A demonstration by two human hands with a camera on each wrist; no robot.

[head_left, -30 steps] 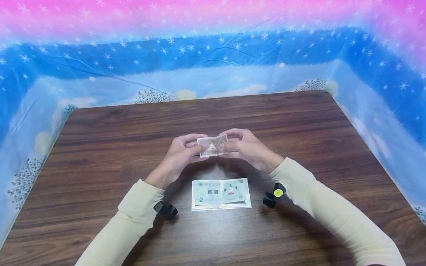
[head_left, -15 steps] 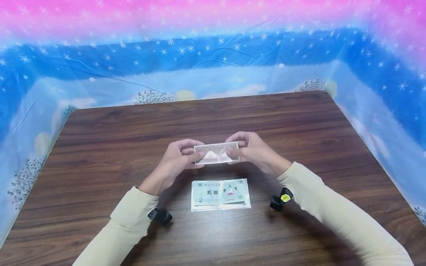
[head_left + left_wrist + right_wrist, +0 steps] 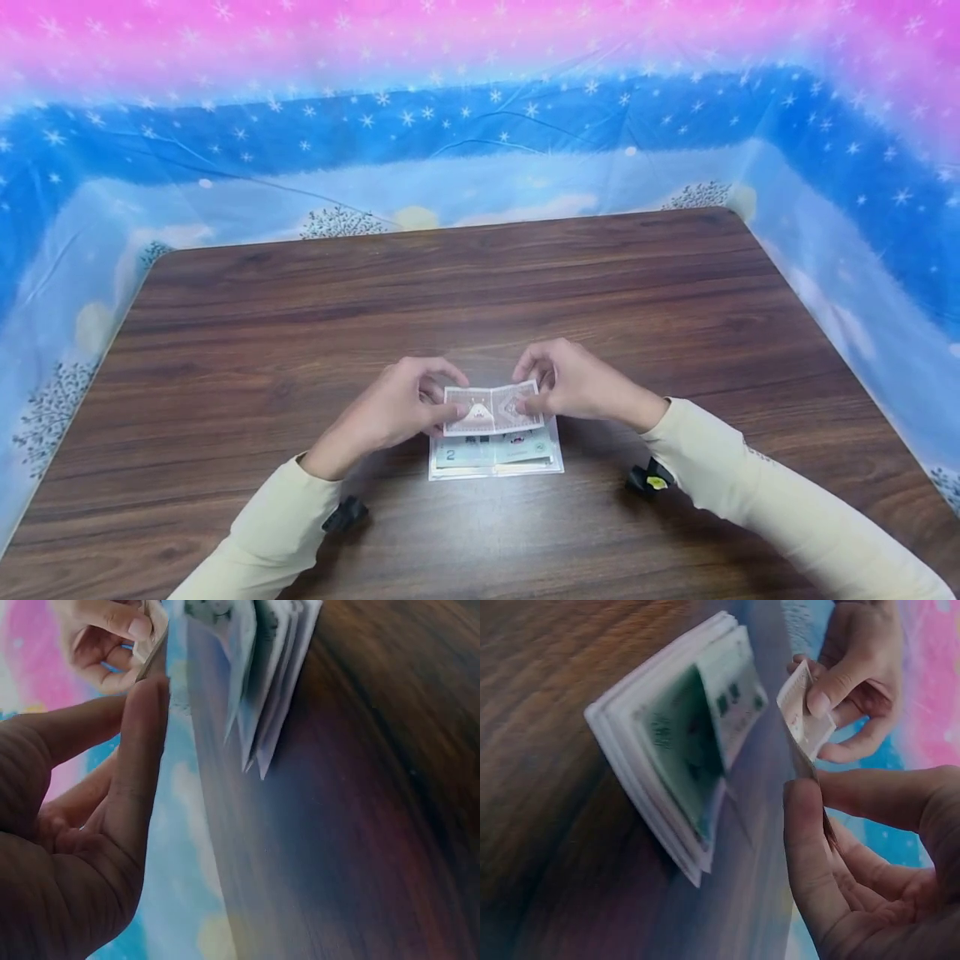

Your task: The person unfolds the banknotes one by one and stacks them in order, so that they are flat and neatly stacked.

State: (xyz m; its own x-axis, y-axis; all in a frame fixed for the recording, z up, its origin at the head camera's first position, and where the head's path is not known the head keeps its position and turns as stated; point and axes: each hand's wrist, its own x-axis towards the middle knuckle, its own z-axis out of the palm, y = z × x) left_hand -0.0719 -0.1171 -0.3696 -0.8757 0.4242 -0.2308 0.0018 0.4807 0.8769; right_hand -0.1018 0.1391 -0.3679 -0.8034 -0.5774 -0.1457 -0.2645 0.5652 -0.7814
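Note:
A small brownish play banknote [image 3: 480, 411] with a white border and a middle crease is held up between both hands. My left hand [image 3: 397, 408] pinches its left end between thumb and fingers; my right hand [image 3: 581, 383] pinches the right end the same way. Just below and in front of it, a stack of creased banknotes [image 3: 491, 473] lies on the table, a green note marked 2 on top. The held note covers the stack's far part in the head view. From the right wrist view, the stack [image 3: 686, 742] shows several layers, bent along the fold.
The dark wood-grain table [image 3: 262, 333] stretches around the hands. A snowflake-patterned cloth [image 3: 480, 125] hangs behind and along its sides. Black wrist devices [image 3: 347, 514] sit under both sleeves.
Both hands have brought the brownish note nearer to me, from behind the stack to over its far part. The note flattened out midway and bends at its crease again now.

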